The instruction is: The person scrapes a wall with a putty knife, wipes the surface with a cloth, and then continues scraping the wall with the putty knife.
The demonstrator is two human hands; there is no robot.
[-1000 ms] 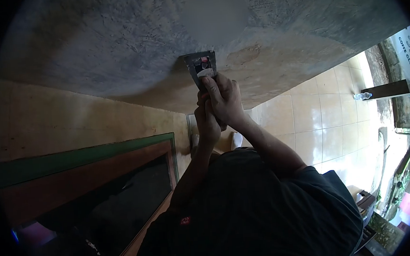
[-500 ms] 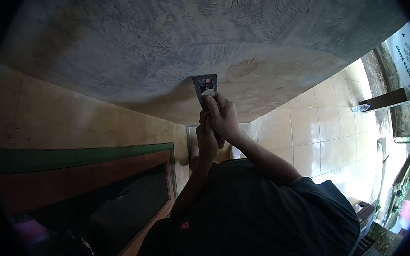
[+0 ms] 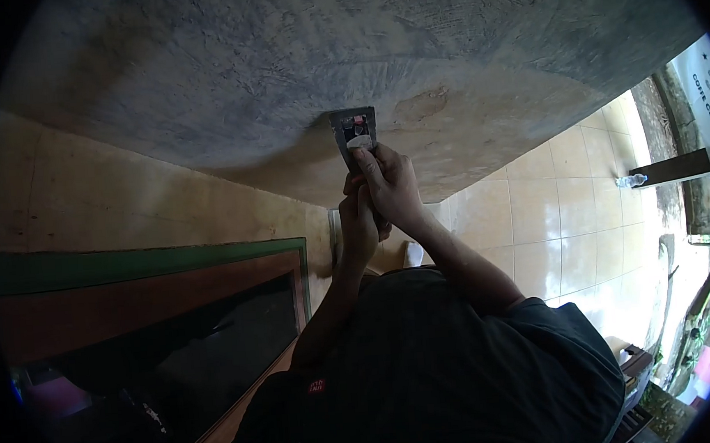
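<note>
A flat, dark trowel (image 3: 355, 129) with a tapering plate rests against the grey, streaky wall (image 3: 277, 54) in front of me. Red, black and pale patches show on its face. My right hand (image 3: 393, 184) grips its near end, thumb pressed along the top. Just below and to the left, my left hand (image 3: 359, 225) is closed around the lower part of the same tool. Fingers hide most of the handle. To the right of the trowel, a brownish patch (image 3: 422, 104) marks the wall surface.
A green and brown framed dark window (image 3: 174, 341) lies at my left. Glossy floor tiles (image 3: 535, 209) extend to the right, with a plastic bottle (image 3: 632, 181) beside a dark post (image 3: 671, 169). A printed banner (image 3: 704, 86) hangs at far right.
The trowel and both hands have moved a little up the view, farther along the wall. Both hands keep their hold, and the view has shifted slightly.
</note>
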